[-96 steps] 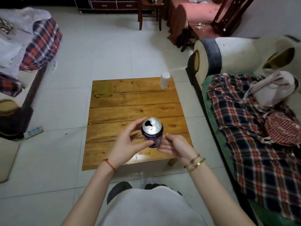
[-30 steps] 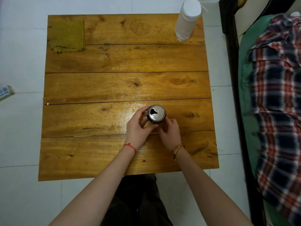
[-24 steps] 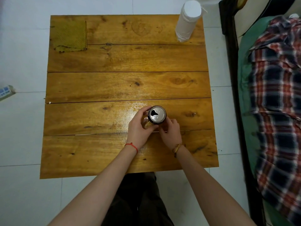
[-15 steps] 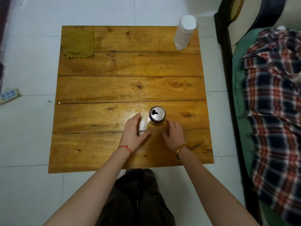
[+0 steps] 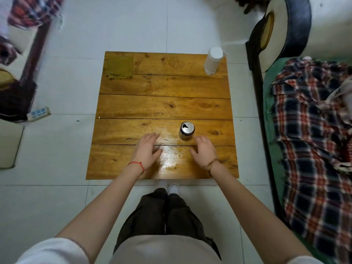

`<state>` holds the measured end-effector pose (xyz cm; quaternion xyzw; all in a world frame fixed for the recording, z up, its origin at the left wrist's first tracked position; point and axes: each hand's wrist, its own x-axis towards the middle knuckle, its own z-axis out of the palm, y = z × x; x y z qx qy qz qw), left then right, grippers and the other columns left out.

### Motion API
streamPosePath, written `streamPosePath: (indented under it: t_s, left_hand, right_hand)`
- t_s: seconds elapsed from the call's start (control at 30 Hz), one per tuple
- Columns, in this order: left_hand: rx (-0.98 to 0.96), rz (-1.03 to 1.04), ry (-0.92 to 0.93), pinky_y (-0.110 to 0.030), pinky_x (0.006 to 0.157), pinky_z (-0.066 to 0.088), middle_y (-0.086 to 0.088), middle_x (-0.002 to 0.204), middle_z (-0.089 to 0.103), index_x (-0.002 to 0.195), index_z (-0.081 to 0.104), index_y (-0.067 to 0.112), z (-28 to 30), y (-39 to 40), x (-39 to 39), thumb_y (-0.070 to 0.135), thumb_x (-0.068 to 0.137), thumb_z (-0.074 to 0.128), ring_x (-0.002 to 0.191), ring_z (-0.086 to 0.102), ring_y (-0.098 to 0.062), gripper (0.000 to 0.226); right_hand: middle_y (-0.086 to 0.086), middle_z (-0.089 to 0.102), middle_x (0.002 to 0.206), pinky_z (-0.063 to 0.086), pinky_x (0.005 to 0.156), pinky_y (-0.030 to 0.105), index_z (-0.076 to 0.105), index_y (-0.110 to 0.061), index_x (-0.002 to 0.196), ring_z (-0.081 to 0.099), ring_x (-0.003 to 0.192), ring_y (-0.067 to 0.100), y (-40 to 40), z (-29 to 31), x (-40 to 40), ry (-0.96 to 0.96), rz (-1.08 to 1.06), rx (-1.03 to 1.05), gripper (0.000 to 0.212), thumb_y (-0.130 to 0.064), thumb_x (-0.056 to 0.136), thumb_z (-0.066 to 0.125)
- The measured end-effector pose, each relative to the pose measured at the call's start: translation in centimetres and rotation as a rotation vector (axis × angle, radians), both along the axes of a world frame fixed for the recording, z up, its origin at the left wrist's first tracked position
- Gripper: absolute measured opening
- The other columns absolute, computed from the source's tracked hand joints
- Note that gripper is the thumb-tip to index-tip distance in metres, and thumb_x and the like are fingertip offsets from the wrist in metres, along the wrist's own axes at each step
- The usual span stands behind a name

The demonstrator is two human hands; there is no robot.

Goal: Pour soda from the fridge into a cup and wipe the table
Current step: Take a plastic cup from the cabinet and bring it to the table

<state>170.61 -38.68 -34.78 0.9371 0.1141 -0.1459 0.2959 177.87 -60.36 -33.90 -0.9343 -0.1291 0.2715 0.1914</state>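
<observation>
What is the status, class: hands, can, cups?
Left hand and right hand open, empty. Opened dark soda can upright on wooden table. White cup stack far corner, path clear.

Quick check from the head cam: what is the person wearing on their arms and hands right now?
The left hand has a thin red string bracelet round the wrist. The right hand has gold-coloured bangles at the wrist. Both forearms are bare; white short sleeves show at the bottom corners. No gloves or rings can be made out.
</observation>
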Motion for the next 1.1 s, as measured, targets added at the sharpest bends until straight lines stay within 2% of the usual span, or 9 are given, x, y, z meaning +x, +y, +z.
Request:
streamPosePath:
  t_s: [0.2,0.4,0.57,0.73,0.83,0.97,1.1]
  left_hand:
    - [0.026,0.045,-0.051,-0.037,0.117,0.026,-0.011,0.147,0.045,0.143,0.045,0.012,6.6,1.1,-2.5,0.024,0.091,0.064,0.138,0.037,-0.027,0.057]
    - [0.028,0.108,-0.106,-0.039,0.115,0.031,-0.008,0.144,0.049,0.142,0.046,0.013,11.6,2.7,-6.3,0.028,0.091,0.064,0.135,0.041,-0.024,0.056]
    - [0.041,0.195,-0.140,-0.038,0.114,0.033,-0.003,0.144,0.050,0.141,0.047,0.016,14.1,4.3,-10.3,0.028,0.090,0.065,0.135,0.042,-0.020,0.056]
    - [-0.012,0.378,-0.179,-0.025,0.109,0.031,0.000,0.143,0.050,0.141,0.047,0.019,15.9,5.4,-15.2,0.025,0.091,0.064,0.133,0.045,-0.018,0.053]
    - [-0.027,0.512,-0.181,-0.027,0.107,0.034,0.000,0.141,0.052,0.140,0.048,0.019,16.7,6.1,-18.8,0.029,0.092,0.063,0.131,0.048,-0.019,0.051]
    - [0.012,0.651,-0.185,-0.023,0.106,0.030,-0.004,0.139,0.055,0.137,0.051,0.014,17.0,7.4,-24.5,0.025,0.091,0.064,0.130,0.048,-0.022,0.049]
    - [0.049,0.766,-0.179,-0.030,0.111,0.031,-0.005,0.139,0.054,0.137,0.052,0.014,17.4,9.5,-30.0,0.025,0.091,0.065,0.131,0.046,-0.022,0.049]
  right_hand:
    - [0.005,0.036,0.151,0.020,0.119,0.038,0.032,-0.016,0.148,0.024,0.144,0.021,0.7,6.0,-1.6,-0.031,0.066,0.033,0.059,-0.033,0.095,0.052]
    - [0.006,0.042,0.147,0.027,0.117,0.039,0.036,-0.014,0.146,0.031,0.139,0.021,1.5,9.9,-2.3,-0.092,0.155,0.022,0.060,-0.035,0.093,0.055]
    - [0.007,0.042,0.147,0.027,0.116,0.043,0.037,-0.015,0.145,0.031,0.140,0.024,3.9,12.3,-2.9,-0.127,0.259,0.034,0.059,-0.038,0.093,0.053]
    - [0.008,0.045,0.144,0.028,0.116,0.041,0.040,-0.013,0.143,0.032,0.139,0.024,7.3,14.5,-4.1,-0.178,0.377,0.063,0.057,-0.037,0.094,0.054]
    - [0.010,0.045,0.145,0.028,0.116,0.041,0.041,-0.013,0.142,0.033,0.139,0.025,9.6,15.0,-5.3,-0.185,0.459,0.092,0.056,-0.037,0.093,0.055]
    - [0.008,0.045,0.144,0.029,0.115,0.041,0.042,-0.014,0.141,0.035,0.138,0.024,13.4,15.6,-8.1,-0.185,0.591,0.092,0.055,-0.037,0.093,0.054]
    - [0.007,0.046,0.142,0.031,0.114,0.039,0.041,-0.015,0.142,0.037,0.136,0.022,18.0,15.9,-11.5,-0.174,0.704,0.095,0.055,-0.038,0.094,0.053]
